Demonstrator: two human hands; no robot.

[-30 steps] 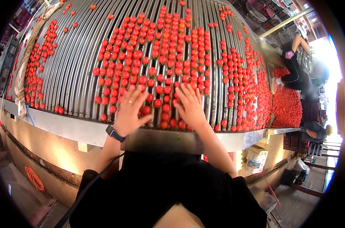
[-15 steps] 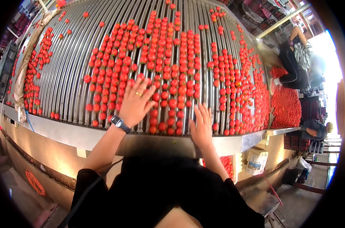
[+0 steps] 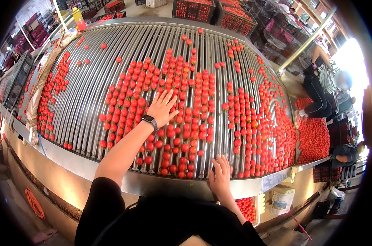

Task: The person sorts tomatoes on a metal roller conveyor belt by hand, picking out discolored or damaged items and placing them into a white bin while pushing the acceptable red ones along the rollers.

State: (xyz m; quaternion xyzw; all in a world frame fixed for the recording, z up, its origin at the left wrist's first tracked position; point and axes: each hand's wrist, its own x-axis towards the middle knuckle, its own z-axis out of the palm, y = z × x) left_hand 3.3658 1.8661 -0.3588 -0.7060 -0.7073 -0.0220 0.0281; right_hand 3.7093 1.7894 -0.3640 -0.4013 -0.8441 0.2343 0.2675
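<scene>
Rows of small red tomatoes (image 3: pixel 130 92) lie in the grooves of a metal roller conveyor (image 3: pixel 85 106) in front of me. My left hand (image 3: pixel 162 108), wearing a ring and a dark wristwatch (image 3: pixel 149 121), rests palm down over the tomatoes in the middle, its fingers stretched out. Whatever lies beneath that palm is hidden. By the near metal edge, my right hand (image 3: pixel 221 176) is over the rollers with its fingers extended upward and nothing visible in it. To its right lie more tomatoes, packed densely toward the conveyor's right end (image 3: pixel 278 149).
Black crates of tomatoes (image 3: pixel 194 10) stand beyond the far edge. At right, a person in a striped top (image 3: pixel 327 76) sits beside a large tomato heap (image 3: pixel 313 135). A tomato-filled container (image 3: pixel 246 209) sits below the near edge. A yellow-and-red bottle (image 3: pixel 78 18) stands at far left.
The view has tilted up, showing more of the far side. My left hand has reached farther over the tomatoes. My right hand stays near the front edge, its fingers closer together.
</scene>
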